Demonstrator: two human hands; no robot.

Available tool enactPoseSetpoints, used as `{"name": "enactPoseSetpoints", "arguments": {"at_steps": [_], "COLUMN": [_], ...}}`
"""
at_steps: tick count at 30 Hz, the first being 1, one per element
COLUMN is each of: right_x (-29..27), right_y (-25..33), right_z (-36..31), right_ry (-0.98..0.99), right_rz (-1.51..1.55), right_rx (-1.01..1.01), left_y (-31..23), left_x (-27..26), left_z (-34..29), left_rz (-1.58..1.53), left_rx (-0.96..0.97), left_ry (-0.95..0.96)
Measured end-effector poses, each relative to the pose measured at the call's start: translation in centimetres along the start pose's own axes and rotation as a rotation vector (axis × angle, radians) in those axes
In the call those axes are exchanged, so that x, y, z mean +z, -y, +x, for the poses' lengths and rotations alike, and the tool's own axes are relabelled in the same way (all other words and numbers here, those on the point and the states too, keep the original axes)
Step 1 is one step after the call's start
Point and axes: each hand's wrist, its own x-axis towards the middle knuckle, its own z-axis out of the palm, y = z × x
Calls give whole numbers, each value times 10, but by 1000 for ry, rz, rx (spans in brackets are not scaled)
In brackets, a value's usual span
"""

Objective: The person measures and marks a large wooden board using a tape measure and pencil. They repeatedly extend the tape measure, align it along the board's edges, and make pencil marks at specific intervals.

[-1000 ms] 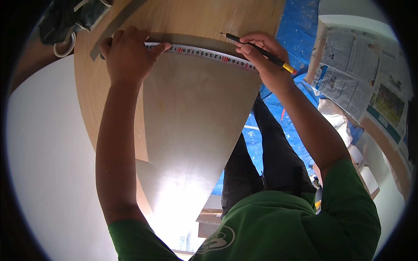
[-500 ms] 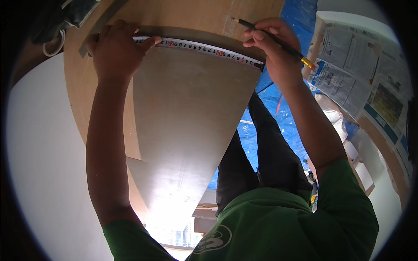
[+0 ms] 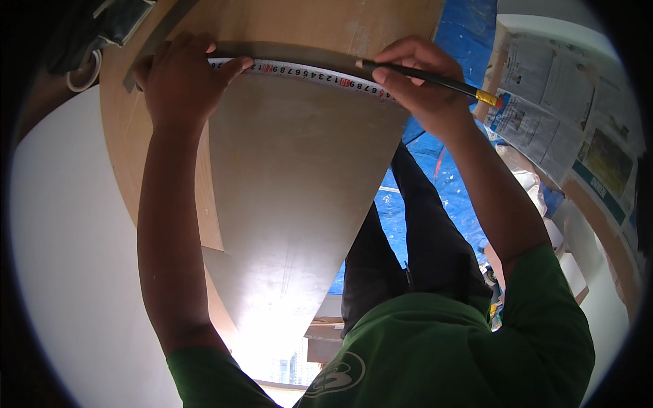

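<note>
A tape measure is stretched along the far edge of a smooth grey-brown panel. At the tape's left part my left hand is closed round it, thumb on the blade; whatever lies under the palm is hidden. My right hand pinches a black pencil with a gold band and a reddish eraser. The pencil's tip points left, just above the tape; whether it touches the surface I cannot tell. My right fingers cover the tape's right end.
Beneath the panel and beyond it is a light brown wooden board. A blue sheet covers the floor. Newspaper lies on a surface at right. A white curved surface stands at left, with a dark bag above it.
My right hand has moved slightly left and down toward the tape, and the pencil now lies flatter, its tip lower. My left hand and the tape stay nearly still.
</note>
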Motion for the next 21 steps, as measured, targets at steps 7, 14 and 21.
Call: {"name": "enactPoseSetpoints", "arguments": {"at_steps": [7, 14, 21], "right_x": [15, 14, 14], "right_y": [-5, -11, -8], "right_z": [3, 3, 10], "right_ry": [21, -44, -104], "right_rz": [-142, -185, -1], "right_rx": [0, -52, 24], "left_y": [3, 6, 3], "left_x": [5, 7, 6], "left_z": [-1, 0, 0], "left_rz": [-54, -3, 2], "left_rx": [-13, 10, -3], "left_ry": [-20, -25, -32]}}
